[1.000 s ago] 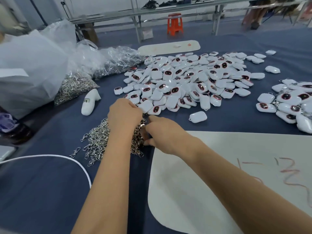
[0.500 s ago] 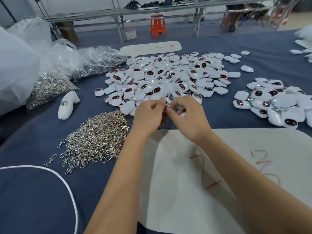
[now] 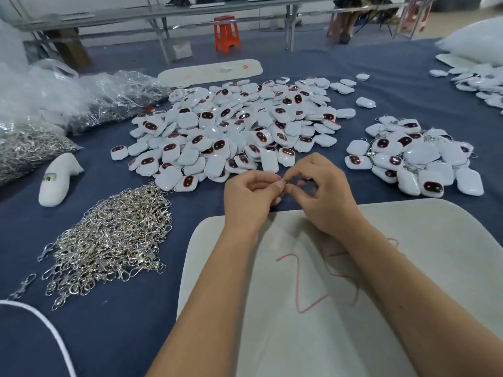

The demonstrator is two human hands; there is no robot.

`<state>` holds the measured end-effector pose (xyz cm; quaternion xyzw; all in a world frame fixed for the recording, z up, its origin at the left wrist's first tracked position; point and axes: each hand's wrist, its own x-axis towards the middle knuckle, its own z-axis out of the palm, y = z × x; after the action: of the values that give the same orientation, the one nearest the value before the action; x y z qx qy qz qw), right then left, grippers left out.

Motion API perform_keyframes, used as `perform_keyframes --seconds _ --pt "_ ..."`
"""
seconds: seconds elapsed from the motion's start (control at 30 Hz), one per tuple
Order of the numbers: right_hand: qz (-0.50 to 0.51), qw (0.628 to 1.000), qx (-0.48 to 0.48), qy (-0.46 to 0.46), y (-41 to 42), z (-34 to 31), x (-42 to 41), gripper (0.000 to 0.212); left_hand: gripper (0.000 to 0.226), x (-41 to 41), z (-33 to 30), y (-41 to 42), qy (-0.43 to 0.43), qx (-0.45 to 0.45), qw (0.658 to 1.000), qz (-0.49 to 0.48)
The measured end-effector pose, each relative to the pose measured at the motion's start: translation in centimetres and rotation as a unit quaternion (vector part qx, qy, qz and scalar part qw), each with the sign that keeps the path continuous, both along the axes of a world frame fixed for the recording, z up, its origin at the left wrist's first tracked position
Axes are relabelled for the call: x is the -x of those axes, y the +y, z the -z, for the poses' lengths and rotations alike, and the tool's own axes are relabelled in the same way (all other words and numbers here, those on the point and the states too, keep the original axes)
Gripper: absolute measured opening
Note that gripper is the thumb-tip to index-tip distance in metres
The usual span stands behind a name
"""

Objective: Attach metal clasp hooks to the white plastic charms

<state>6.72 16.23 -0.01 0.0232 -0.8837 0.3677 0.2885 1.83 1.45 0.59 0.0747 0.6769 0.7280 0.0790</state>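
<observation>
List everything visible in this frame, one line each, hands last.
charm pile: many, white, table centre
charms with hooks: smaller pile, white, right
clasp hooks: loose heap, silver, left of board
bagged hooks: clear bags, far left
foam piece: one, white, left
board: one, white with red marks, near edge
stool: one, orange, background
left hand: pinches small metal piece
right hand: pinches the same piece

Two hands (image 3: 288, 197), one orange stool (image 3: 227, 33)
</observation>
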Motion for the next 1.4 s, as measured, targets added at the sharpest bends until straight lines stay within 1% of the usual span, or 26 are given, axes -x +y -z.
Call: perform_keyframes --seconds 0.13,0.3,0.43,0.57,0.63,0.7,0.73,0.77,0.8,0.83,0.87,0.93,0.97,1.0,1.07,1.1,1.2,1.23,1.27,1.37,1.4 --pt "0.014 0.999 0.009 -0.032 0.3 0.1 -0.2 0.016 0.014 0.3 0.3 0.4 0.006 -0.032 0.999 -0.017" --pt "0.000 0.998 0.030 -0.063 0.4 -0.2 -0.3 0.013 0.020 0.6 0.5 0.3 -0.017 -0.062 0.998 -0.008" --pt "-0.007 0.996 0.070 -0.060 0.4 -0.2 -0.1 0.006 0.021 0.7 0.6 0.4 -0.013 -0.059 0.998 -0.009" --pt "-0.009 0.996 0.060 -0.068 0.5 0.1 0.0 0.013 0.020 0.7 0.7 0.5 -0.012 -0.036 0.999 -0.005" --pt "-0.002 0.996 0.058 -0.075 0.5 0.2 0.0 0.012 0.020 0.9 0.7 0.5 -0.014 -0.040 0.999 -0.009" --pt "0.024 0.996 0.055 -0.063 0.5 0.4 0.1 0.010 0.020 0.9 0.6 0.5 -0.006 -0.039 0.999 -0.025" --pt "0.045 0.996 0.054 -0.053 0.6 0.4 0.0 0.008 0.020 0.8 0.6 0.5 0.010 -0.022 0.999 -0.033" --pt "0.072 0.995 0.055 -0.046 0.8 0.4 0.0 0.009 0.021 0.8 0.7 0.6 0.045 0.016 0.998 -0.036" --pt "0.102 0.992 0.058 -0.045 0.9 0.4 0.0 0.013 0.025 0.8 0.8 0.6 0.096 0.070 0.993 -0.027" --pt "0.133 0.988 0.064 -0.047 1.0 0.3 0.0 0.017 0.029 0.7 0.8 0.6 0.154 0.132 0.979 -0.001" --pt "0.162 0.983 0.069 -0.047 1.2 0.4 -0.1 0.019 0.032 0.6 0.9 0.6 0.208 0.191 0.959 0.037" --pt "0.199 0.976 0.077 -0.052 1.5 0.5 0.0 0.012 0.029 0.5 1.2 0.7 0.286 0.297 0.905 0.105" --pt "0.204 0.974 0.076 -0.061 1.6 0.6 0.0 0.009 0.025 0.6 1.3 0.7 0.303 0.331 0.885 0.122" --pt "0.201 0.974 0.071 -0.075 1.6 0.7 0.0 0.011 0.020 0.7 1.4 0.7 0.305 0.350 0.877 0.127" --pt "0.181 0.976 0.047 -0.109 1.7 0.8 0.1 0.022 0.013 0.9 1.5 0.7 0.292 0.360 0.878 0.122" --pt "0.169 0.977 0.033 -0.124 1.7 0.8 0.1 0.023 0.012 0.9 1.6 0.8 0.291 0.365 0.876 0.120" --pt "0.127 0.981 0.000 -0.146 1.6 0.7 0.1 0.014 0.014 0.8 1.7 1.0 0.308 0.401 0.857 0.103" --pt "0.113 0.983 -0.005 -0.148 1.6 0.7 0.1 0.011 0.014 0.7 1.7 1.1 0.310 0.403 0.856 0.095" --pt "0.098 0.984 -0.007 -0.148 1.6 0.6 0.0 0.009 0.013 0.7 1.7 1.1 0.303 0.389 0.866 0.087" --pt "0.039 0.992 0.007 -0.123 1.4 0.4 -0.2 0.007 0.017 0.9 1.5 0.7 0.246 0.281 0.926 0.048" --pt "0.023 0.993 0.015 -0.111 1.4 0.3 -0.2 0.008 0.019 0.9 1.3 0.6 0.233 0.252 0.938 0.038"
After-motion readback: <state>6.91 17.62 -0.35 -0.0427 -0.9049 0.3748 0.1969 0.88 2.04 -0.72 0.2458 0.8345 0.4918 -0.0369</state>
